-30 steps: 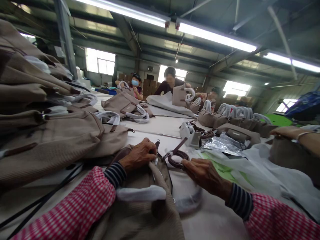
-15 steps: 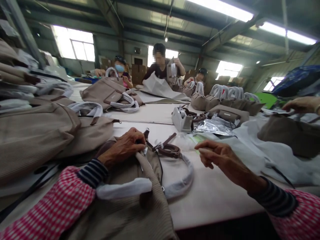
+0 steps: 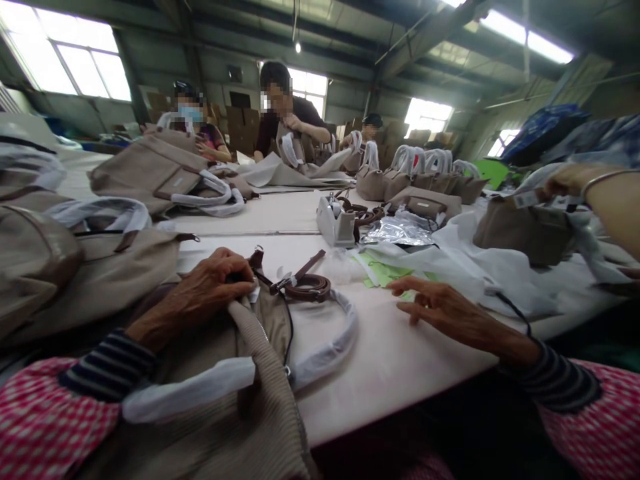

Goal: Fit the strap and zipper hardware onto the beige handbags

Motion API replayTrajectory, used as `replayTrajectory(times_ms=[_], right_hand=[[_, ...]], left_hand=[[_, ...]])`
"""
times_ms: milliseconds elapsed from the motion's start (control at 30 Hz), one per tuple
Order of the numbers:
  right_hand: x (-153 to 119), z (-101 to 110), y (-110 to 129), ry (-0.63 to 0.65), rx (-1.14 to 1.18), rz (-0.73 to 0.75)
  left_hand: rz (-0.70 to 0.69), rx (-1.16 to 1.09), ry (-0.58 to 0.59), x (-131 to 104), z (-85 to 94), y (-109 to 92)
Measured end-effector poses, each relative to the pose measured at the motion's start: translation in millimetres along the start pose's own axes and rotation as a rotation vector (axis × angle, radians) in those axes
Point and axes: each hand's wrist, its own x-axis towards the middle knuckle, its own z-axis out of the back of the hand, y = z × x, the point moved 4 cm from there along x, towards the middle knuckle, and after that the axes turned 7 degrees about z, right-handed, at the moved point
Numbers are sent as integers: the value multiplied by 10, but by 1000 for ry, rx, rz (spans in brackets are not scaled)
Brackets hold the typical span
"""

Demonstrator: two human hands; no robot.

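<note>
Fingers of your left hand (image 3: 200, 293) pinch the rim (image 3: 247, 327) of the bag (image 3: 263, 400) on the table (image 3: 395, 360), your right hand (image 3: 445, 310) is loosely open, and this bag seems soft, light, best held by its handles (image 3: 200, 387).

Pink-and-white checked sleeves (image 3: 607, 410) meet dark striped cuffs (image 3: 567, 382); the bag (image 3: 263, 427) is taupe, its wrapped handles (image 3: 195, 388) white; the strap (image 3: 306, 289) brown.

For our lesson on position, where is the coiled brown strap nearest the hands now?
In the head view, the strap lies near the middle, between the left hand and right hand, beside the open bag.
</note>
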Motion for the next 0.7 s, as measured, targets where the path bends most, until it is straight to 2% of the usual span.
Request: replayTrajectory(times_ms=[100,233,367,500,600,700], right_hand=[[60,-6,68,-56,-410,168],[271,-173,228,-35,-605,253],[513,-368,311,12,-612,216],[650,-467,236,-18,-623,190],[686,-415,173,-29,-518,142],[706,-276,275,-81,-302,136]], left_hand=[[5,1,-9,1,2,-2],[22,12,-17,4,18,-37],[16,-9,-11,-12,22,-64],[-28,-16,-7,-43,19,-95],[-68,3,-22,-58,22,-132],[-143,42,-12,-63,8,-175]])
